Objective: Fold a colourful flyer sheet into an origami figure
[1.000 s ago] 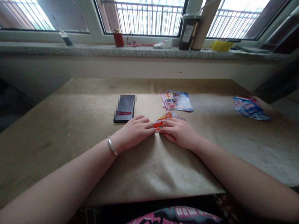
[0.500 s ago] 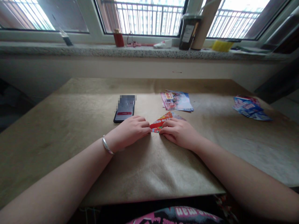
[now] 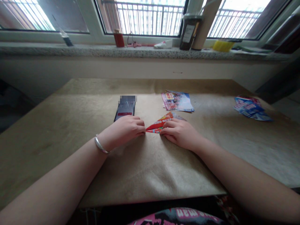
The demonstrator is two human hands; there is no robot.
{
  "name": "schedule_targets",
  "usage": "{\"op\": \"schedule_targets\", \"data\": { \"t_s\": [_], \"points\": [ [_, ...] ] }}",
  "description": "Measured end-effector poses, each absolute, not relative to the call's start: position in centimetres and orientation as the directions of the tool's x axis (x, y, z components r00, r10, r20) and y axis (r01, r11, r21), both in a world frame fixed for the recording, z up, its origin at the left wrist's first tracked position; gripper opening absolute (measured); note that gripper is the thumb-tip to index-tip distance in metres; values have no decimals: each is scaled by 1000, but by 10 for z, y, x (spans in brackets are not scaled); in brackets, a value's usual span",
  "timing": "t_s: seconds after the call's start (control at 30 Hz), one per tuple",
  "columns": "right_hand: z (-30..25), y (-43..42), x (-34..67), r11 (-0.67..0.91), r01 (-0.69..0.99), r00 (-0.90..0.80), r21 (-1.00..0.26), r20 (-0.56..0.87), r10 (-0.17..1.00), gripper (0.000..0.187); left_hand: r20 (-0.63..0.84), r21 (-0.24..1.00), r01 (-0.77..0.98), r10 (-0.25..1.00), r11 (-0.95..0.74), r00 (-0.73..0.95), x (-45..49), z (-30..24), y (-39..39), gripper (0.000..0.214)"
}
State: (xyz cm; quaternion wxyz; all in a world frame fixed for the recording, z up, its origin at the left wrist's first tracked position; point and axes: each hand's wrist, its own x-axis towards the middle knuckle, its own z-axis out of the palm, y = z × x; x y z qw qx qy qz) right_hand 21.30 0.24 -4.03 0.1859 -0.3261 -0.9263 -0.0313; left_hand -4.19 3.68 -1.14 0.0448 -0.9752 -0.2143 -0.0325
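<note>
A printed sheet of paper [image 3: 157,125], red and multicoloured, lies on the table folded to a narrow point toward the left. My left hand [image 3: 127,128], with a silver bangle at the wrist, has its fingers closed at that pointed tip. Over the paper's right part rests my right hand [image 3: 181,132], fingers curled and pressed on its near edge, hiding some of it. Both thumbs are partly hidden. Just behind my left hand lies a smartphone [image 3: 126,107], its lower end covered by the hand.
Beyond the folded paper sits a stack of printed flyers [image 3: 179,101]. Several blue folded papers [image 3: 252,107] lie at the table's right side. The windowsill [image 3: 93,51] at the back holds a dark lidded container [image 3: 188,32], a red cup-like object [image 3: 119,39] and a yellow item [image 3: 223,46].
My left hand has slid left along the paper to its tip, uncovering more of the point and covering the phone's lower end. My right hand stays in place.
</note>
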Motion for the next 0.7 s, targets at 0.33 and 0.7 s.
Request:
{"op": "schedule_targets", "data": {
  "t_s": [0.33, 0.7],
  "points": [
    [-42, 2, 214, 785, 617, -716, -63, 368, 592, 22, 39, -31, 466, 464, -884, 885, -47, -5, 33, 25],
    [-42, 1, 211, 774, 630, -710, -63, 359, 606, 22, 108, 13, 406, 405, -914, 908, -39, -11, 29, 24]
  ]
}}
